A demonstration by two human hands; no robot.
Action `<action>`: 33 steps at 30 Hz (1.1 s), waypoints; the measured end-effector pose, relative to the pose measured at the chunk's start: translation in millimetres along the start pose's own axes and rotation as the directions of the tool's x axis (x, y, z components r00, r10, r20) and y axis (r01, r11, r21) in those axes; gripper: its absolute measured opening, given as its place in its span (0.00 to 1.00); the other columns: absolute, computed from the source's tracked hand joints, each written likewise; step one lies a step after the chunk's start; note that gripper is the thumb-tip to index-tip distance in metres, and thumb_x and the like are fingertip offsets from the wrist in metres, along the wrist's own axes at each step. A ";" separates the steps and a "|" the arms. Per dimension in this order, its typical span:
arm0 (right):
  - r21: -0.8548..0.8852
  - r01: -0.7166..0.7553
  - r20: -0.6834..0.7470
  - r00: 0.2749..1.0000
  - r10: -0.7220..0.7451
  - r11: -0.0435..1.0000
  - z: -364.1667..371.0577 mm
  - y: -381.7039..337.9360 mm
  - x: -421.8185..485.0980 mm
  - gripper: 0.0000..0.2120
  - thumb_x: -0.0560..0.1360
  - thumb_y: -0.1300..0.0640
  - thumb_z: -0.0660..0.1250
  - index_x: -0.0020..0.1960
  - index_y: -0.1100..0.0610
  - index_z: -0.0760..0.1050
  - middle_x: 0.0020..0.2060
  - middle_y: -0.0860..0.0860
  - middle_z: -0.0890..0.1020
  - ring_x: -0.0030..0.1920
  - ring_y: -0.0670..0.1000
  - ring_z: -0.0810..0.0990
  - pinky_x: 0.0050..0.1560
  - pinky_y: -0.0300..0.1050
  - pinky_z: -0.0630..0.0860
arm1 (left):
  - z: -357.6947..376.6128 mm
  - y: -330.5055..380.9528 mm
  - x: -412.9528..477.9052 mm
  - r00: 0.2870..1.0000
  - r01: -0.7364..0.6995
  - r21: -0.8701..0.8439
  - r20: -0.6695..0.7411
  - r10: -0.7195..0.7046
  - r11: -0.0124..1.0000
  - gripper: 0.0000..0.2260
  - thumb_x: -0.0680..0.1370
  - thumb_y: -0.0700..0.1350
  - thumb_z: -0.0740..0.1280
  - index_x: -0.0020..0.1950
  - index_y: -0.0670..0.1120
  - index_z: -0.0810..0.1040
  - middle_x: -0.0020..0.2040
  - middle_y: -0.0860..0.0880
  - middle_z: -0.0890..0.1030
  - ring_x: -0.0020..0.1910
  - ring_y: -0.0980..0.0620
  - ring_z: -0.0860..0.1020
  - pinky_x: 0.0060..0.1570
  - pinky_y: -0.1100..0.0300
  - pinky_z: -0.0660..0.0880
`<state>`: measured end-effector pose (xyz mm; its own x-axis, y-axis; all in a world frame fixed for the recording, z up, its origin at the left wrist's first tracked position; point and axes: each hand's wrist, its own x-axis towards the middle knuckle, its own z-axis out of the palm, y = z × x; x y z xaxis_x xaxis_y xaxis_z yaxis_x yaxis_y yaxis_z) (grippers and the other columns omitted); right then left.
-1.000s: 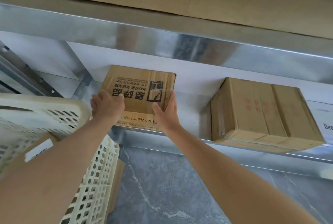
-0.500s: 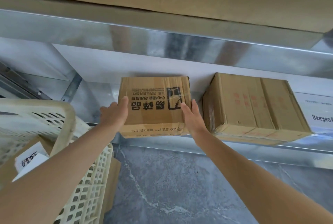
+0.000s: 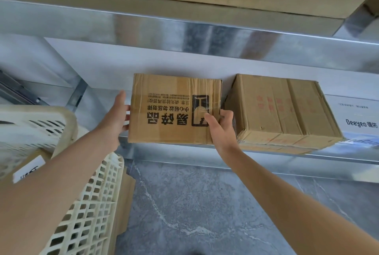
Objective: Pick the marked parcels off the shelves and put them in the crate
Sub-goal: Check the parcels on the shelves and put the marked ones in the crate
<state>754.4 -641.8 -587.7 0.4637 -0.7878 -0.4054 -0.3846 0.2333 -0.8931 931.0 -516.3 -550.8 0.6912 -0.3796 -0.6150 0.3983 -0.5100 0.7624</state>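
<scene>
On the shelf (image 3: 266,160): fragile-marked carton (image 3: 174,109), squeezed from both sides so I can slide it out.
Left grip (image 3: 117,116): flat palm, pressing.
Right grip (image 3: 222,126): clasping its right corner.

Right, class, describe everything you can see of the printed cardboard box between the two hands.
The printed box is creased brown cardboard with clear tape across its face. Black characters and a square pictogram show upside down. It is at the front edge of the metal shelf, beside a bigger box. The left hand presses its left side; the right hand grips its right edge, thumb on the face.
</scene>
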 end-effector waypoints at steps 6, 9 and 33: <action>0.060 -0.009 0.060 0.998 0.005 0.998 -5.9 -5.6 -1.3 0.14 0.80 0.46 0.58 0.54 0.56 0.61 0.42 0.45 0.69 0.42 0.42 0.69 0.47 0.38 0.68 | -12.2 -8.9 6.3 0.997 0.028 -0.187 -0.068 -0.042 0.982 0.24 0.80 0.62 0.47 0.59 0.47 0.72 0.65 0.47 0.74 0.63 0.47 0.71 0.69 0.43 0.53; 0.197 -0.163 0.118 0.983 0.141 0.967 -5.8 1.5 -1.1 0.39 0.67 0.26 0.58 0.67 0.52 0.62 0.65 0.47 0.69 0.66 0.47 0.68 0.70 0.53 0.61 | -11.1 -27.5 5.8 0.993 0.105 -0.245 -0.029 -0.116 0.964 0.23 0.80 0.61 0.48 0.49 0.45 0.73 0.64 0.45 0.74 0.65 0.45 0.70 0.70 0.42 0.53; 0.178 -0.283 0.197 0.949 0.248 0.942 -21.7 -2.0 5.2 0.55 0.55 0.19 0.56 0.74 0.49 0.62 0.71 0.49 0.69 0.70 0.51 0.66 0.73 0.57 0.57 | -16.4 -30.8 3.9 0.965 0.257 -0.186 0.098 -0.243 0.948 0.40 0.70 0.76 0.42 0.52 0.47 0.79 0.56 0.43 0.80 0.52 0.43 0.78 0.51 0.44 0.72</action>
<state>740.3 -658.8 -583.8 0.5014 -0.5774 -0.6444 -0.3513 0.5448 -0.7615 931.3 -489.5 -573.4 0.5110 -0.3185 -0.7984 0.6678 -0.4377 0.6020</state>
